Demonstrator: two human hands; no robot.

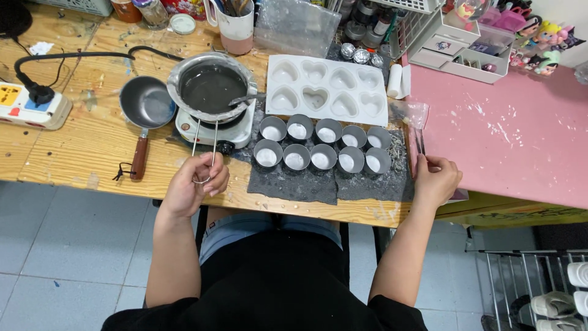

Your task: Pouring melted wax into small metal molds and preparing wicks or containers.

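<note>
My left hand (195,186) grips the wire handle of a metal pouring pot (212,86) that sits on a small white electric hotplate (214,130). The pot holds dark clear liquid and a spoon rests in it. My right hand (435,179) pinches a clear plastic bag (418,138) lying at the edge of the pink tabletop (508,135). Between my hands, several small metal cups (324,148) with white filling stand in two rows on dark mats (294,182). A white heart-shaped silicone mould (327,89) lies behind them.
A small dark pan with a wooden handle (145,110) lies left of the hotplate. A power strip (27,105) and black cable sit at far left. A mug of tools (236,24), jars and white organiser trays (453,43) line the back of the wooden table (79,147).
</note>
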